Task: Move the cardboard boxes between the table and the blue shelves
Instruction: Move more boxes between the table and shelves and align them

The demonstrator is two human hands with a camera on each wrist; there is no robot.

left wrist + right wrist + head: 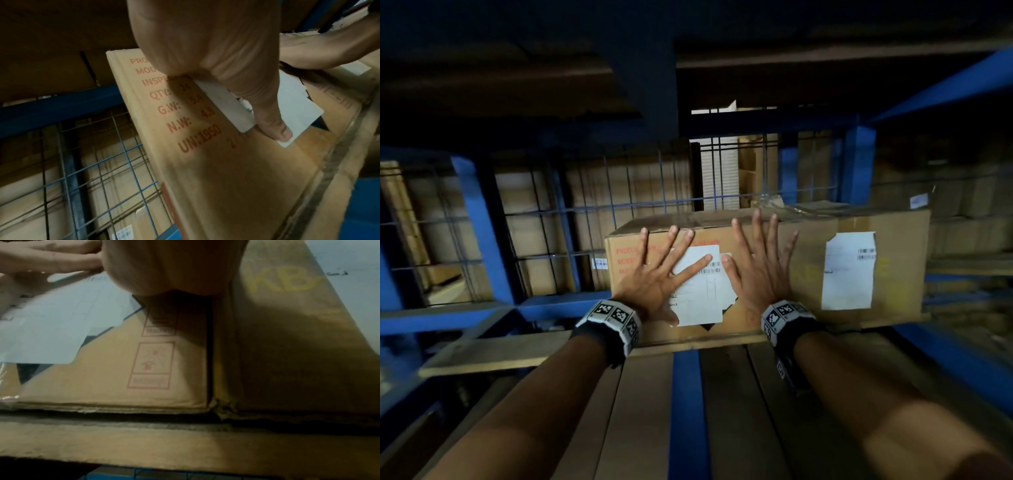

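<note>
Now my left hand (654, 274) and my right hand (760, 270) lie flat with fingers spread wide on the front face of the cardboard box (633, 274). It stands on the blue shelf (688, 394), its right edge touching a second box (893, 267); open shelf room remains at its left.

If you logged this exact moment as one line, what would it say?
left hand: flat on left box | right hand: flat on same box | right box: alongside, untouched | place: blue shelf
</note>
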